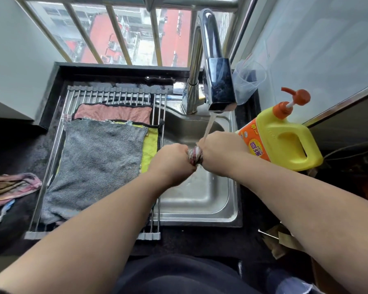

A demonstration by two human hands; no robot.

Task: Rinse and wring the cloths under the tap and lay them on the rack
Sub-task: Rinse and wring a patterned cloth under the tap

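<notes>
Over the steel sink (200, 200), my left hand (171, 159) and my right hand (219, 151) each grip one end of a twisted pink-and-white cloth (195, 155). Water runs from the chrome tap (219, 85) onto my right hand beside the cloth. To the left, a roll-up metal rack (115, 95) spans the sink and carries a grey cloth (96, 164), a pink cloth (113, 112) and a yellow cloth (150, 145), laid flat and overlapping.
A pile of folded cloths (9, 187) lies on the dark counter at the far left. A yellow detergent bottle with an orange pump (285, 136) stands right of the sink. A clear plastic cup (249, 79) sits behind it. Window bars (119, 35) rise behind the sink.
</notes>
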